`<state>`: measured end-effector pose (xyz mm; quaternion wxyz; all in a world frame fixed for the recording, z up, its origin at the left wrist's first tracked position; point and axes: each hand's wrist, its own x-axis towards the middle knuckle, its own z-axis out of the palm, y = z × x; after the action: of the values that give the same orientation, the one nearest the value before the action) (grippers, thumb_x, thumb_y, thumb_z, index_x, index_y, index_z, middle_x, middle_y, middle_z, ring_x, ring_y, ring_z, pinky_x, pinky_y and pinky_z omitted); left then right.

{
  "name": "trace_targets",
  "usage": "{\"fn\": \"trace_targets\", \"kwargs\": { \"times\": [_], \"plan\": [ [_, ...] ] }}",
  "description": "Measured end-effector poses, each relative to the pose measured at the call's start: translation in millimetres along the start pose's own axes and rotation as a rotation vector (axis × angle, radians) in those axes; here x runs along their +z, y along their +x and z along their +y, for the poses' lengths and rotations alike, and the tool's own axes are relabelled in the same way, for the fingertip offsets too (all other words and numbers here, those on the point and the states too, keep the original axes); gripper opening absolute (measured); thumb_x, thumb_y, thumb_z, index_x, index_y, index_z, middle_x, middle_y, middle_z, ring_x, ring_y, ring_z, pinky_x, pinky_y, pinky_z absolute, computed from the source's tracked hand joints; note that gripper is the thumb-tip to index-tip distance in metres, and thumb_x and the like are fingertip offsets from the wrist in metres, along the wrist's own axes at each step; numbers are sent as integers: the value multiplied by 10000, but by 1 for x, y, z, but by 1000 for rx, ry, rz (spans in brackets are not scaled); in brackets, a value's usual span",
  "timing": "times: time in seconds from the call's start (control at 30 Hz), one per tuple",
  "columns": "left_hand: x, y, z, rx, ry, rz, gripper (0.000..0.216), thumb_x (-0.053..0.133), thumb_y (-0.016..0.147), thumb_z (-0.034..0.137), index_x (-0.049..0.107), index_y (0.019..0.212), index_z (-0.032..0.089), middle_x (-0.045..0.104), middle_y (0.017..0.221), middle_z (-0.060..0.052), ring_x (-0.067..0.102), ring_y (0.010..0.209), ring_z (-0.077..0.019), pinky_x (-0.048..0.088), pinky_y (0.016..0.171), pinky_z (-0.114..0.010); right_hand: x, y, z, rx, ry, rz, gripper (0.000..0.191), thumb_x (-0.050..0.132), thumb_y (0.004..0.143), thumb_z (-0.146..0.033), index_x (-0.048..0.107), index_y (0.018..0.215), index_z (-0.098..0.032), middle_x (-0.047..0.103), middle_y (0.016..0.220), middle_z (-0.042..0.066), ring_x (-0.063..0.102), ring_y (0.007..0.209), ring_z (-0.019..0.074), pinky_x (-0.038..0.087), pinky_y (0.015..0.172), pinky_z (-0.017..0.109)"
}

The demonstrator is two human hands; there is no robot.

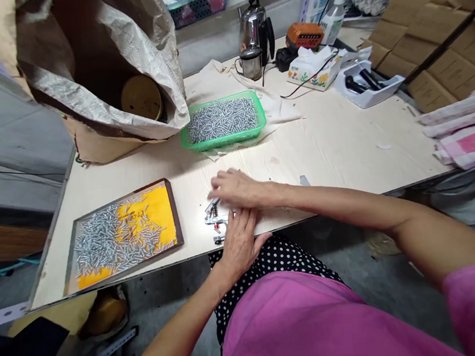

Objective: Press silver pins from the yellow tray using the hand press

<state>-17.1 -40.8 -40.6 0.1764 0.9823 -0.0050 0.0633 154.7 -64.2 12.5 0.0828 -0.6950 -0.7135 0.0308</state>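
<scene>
My left hand (239,240) rests at the table's near edge, fingers together on a small metal clamp-like tool (213,218) fixed there. My right hand (236,188) lies just above it, fingers curled down onto the table beside the tool; what they hold, if anything, is hidden. A yellow-bottomed tray (163,200) with several small silver metal pieces sits to the left. A green plastic basket (259,110) full of the same silver pieces stands farther back, in the middle of the pale wooden table (336,144).
A big open woven sack (91,63) stands at the back left. A steel kettle (255,27), a cup, an orange device, a tissue box (313,69) and a white holder sit at the back. Folded pink-striped cloths (467,129) lie right, cardboard boxes behind.
</scene>
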Motion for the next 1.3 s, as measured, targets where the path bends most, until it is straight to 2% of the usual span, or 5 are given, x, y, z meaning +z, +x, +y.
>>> {"fn": "trace_targets", "kwargs": {
  "times": [0.37,0.6,0.8,1.13,1.3],
  "plan": [
    [-61,-55,26,456,-61,336,221,595,944,172,630,1158,132,722,882,-54,671,829,-158,569,878,-324,27,19,-50,-545,-5,-34,110,594,925,-155,661,845,-188,650,984,75,497,944,223,335,765,361],
    [-142,-68,-111,-358,546,414,255,506,988,290,731,937,183,696,863,-96,575,837,-252,488,751,-375,-7,33,-20,-118,239,441,192,469,1014,-217,636,962,-137,652,890,81,532,826,189,372,744,314],
    [-152,-68,-187,-515,550,104,323,445,958,260,759,933,189,688,941,-133,551,952,-302,469,783,-401,-66,30,50,342,-48,634,231,589,941,-189,654,1160,-157,626,1124,145,563,971,266,401,795,375],
    [-148,-32,-213,-582,457,-39,286,442,858,213,713,784,162,672,886,-173,546,983,-321,436,839,-406,-14,-43,-17,163,294,194,177,558,983,-233,683,1073,-147,635,1016,98,601,895,200,465,779,326],
    [-146,-22,-165,-632,171,133,235,523,814,324,707,820,180,711,865,-105,627,886,-266,463,838,-363,11,-74,-39,205,275,-3,121,599,962,-215,669,1003,-125,616,990,90,540,798,170,383,686,303]
  ]
}}
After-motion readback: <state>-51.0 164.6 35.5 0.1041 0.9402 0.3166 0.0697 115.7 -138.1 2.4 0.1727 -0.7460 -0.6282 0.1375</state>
